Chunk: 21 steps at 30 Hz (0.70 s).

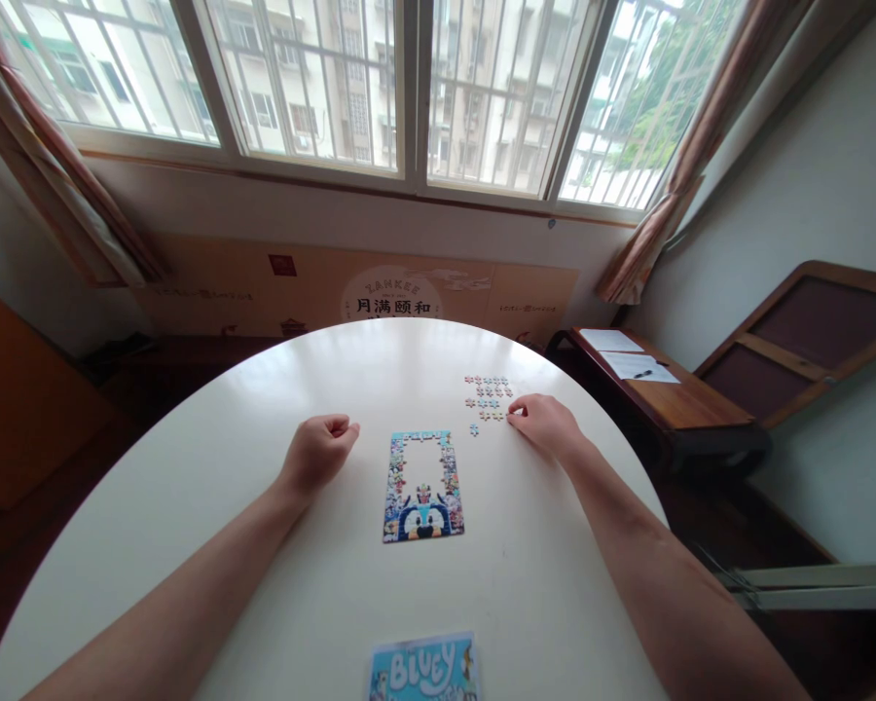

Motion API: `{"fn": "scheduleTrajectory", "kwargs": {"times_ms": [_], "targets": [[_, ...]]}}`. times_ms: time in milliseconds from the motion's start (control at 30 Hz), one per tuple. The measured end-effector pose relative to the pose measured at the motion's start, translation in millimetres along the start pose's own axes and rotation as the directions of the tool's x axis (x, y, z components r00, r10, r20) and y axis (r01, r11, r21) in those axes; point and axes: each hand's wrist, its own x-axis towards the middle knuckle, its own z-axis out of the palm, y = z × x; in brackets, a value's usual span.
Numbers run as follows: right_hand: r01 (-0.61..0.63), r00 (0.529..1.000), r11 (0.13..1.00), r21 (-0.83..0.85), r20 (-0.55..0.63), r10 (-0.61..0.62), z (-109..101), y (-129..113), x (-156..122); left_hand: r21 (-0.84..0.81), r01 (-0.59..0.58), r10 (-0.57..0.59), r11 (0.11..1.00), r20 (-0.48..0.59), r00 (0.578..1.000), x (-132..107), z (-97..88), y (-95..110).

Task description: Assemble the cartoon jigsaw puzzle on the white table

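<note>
A partly assembled jigsaw puzzle point(424, 521) lies flat on the white table, its border and lower part filled around an open middle that shows the tabletop. To its left, my left hand point(317, 455) rests as a loose fist, with nothing visible in it. My right hand point(544, 424) is at the right end of the lowest row of loose puzzle pieces point(491, 391), thumb and forefinger pinched on a small puzzle piece point(509, 416) that they mostly hide. One single loose piece point(474, 429) sits apart, between the rows and the puzzle.
A blue Bluey package point(423, 670) lies at the table's near edge. The round white table point(211, 467) curves away on both sides. A low wooden table point(649, 389) with papers and a pen stands at right, below the barred windows point(409, 88).
</note>
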Motion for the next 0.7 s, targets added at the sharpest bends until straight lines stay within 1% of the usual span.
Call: {"fn": "scheduleTrajectory", "kwargs": {"times_ms": [467, 567, 700], "targets": [[0.001, 0.998, 1.000, 0.012, -0.059, 0.000, 3.5, 0.8, 0.7, 0.004, 0.002, -0.002, 1.000, -0.001, 1.000, 0.0, 0.2, 1.2], [0.010, 0.995, 1.000, 0.016, -0.095, -0.008, 4.5, 1.9, 1.6, -0.002, 0.005, -0.005, 1.000, 0.001, 1.000, -0.2, -0.1, 1.1], [0.066, 0.980, 0.998, 0.012, -0.188, -0.062, 9.5, -0.7, 3.9, -0.005, 0.000, 0.000, 1.000, 0.002, 1.000, -0.1, 0.0, 0.5]]}}
